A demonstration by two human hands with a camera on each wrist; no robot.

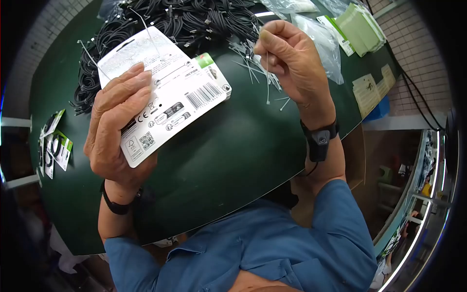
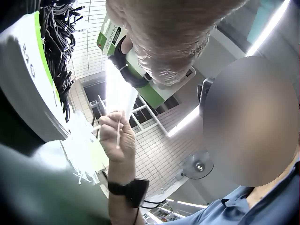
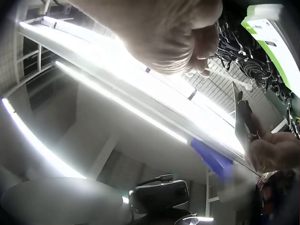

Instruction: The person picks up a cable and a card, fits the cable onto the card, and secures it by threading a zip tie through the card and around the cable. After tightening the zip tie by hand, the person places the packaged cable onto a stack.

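Observation:
My left hand point(image 1: 119, 121) grips a white printed card point(image 1: 170, 104), back side up, with a barcode and QR code. White zip ties point(image 1: 146, 24) stick up from the card's upper and left parts. In the left wrist view, the card's green and white front point(image 2: 152, 96) carries a coiled black cable point(image 2: 126, 72). My right hand point(image 1: 296, 58) pinches one white zip tie point(image 1: 267, 85) between thumb and finger, to the right of the card; the tie hangs down. Under the raised card's right end are more green-and-white cards point(image 1: 204, 59).
Black cables point(image 1: 180, 24) heap along the table's far side. Loose white zip ties point(image 1: 245, 56) lie beside them. Clear plastic bags point(image 1: 321, 44) and green cards point(image 1: 359, 31) are at the far right. Packed cable cards point(image 1: 59, 148) lie at the left edge.

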